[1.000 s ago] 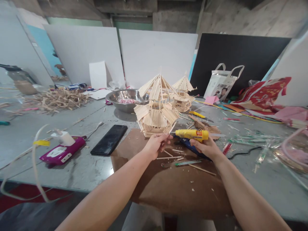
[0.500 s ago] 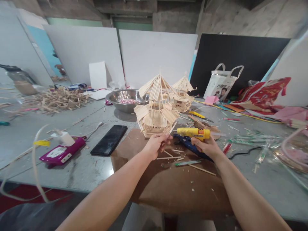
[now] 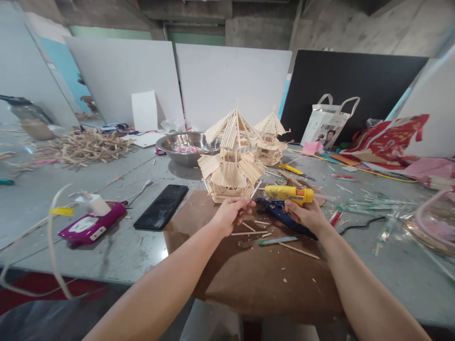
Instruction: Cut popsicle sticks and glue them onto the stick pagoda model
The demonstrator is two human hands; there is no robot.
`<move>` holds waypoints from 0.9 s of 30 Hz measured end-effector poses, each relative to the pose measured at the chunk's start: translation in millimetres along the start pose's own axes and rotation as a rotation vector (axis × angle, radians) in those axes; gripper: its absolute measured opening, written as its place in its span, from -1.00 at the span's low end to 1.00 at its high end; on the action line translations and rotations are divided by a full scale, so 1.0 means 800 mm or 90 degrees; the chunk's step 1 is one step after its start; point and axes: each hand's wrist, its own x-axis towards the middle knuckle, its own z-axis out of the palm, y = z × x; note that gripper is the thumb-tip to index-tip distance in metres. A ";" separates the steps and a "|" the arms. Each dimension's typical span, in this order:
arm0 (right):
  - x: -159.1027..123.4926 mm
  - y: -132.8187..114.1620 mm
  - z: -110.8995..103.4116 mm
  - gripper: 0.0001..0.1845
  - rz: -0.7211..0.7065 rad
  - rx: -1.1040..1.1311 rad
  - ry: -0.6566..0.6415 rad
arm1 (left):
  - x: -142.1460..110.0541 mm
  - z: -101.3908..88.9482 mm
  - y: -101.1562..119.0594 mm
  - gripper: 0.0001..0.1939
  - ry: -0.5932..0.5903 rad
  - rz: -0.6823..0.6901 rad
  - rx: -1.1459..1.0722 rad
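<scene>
Between the thumb and fingers of my left hand (image 3: 232, 214) is a thin wooden stick (image 3: 256, 189), tilted up to the right. Just behind that hand stands a stick-built pavilion model (image 3: 229, 174) with a pointed roof. My right hand (image 3: 305, 214) is wrapped round a yellow glue gun (image 3: 289, 193), its nozzle aimed left and a little apart from the stick. A clear glue stick (image 3: 325, 197) pokes out of the gun's back. Beneath the gun lies a dark blue tool (image 3: 279, 215) on the brown board (image 3: 263, 279), its kind partly hidden.
Loose sticks (image 3: 298, 250) are scattered on the board. To the left lie a black phone (image 3: 161, 207) and a purple power strip (image 3: 94, 221). Behind are a metal bowl (image 3: 188, 156), a second pavilion model (image 3: 270, 137), a yellow-handled cutter (image 3: 293, 169) and a stick pile (image 3: 92, 148).
My right hand has drawn the glue gun slightly to the right, widening the gap between its nozzle and the stick. My left hand has stayed in place with the stick.
</scene>
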 end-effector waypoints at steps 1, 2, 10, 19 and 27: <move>0.001 0.002 -0.001 -0.67 0.002 -0.003 0.000 | 0.000 0.000 0.000 -0.71 0.000 0.000 -0.001; 0.001 0.004 -0.001 -0.66 0.003 -0.004 0.001 | 0.000 0.000 0.000 -0.71 -0.001 0.002 -0.003; 0.003 0.009 -0.004 -0.66 -0.003 -0.012 0.007 | 0.000 -0.001 -0.001 -0.70 -0.017 0.009 -0.001; 0.002 -0.002 -0.003 -0.63 -0.010 -0.047 0.021 | 0.002 -0.003 -0.002 -0.70 -0.028 0.004 0.001; 0.010 0.001 -0.006 -0.64 -0.030 -0.096 0.128 | -0.002 0.001 0.001 -0.73 -0.044 -0.004 0.020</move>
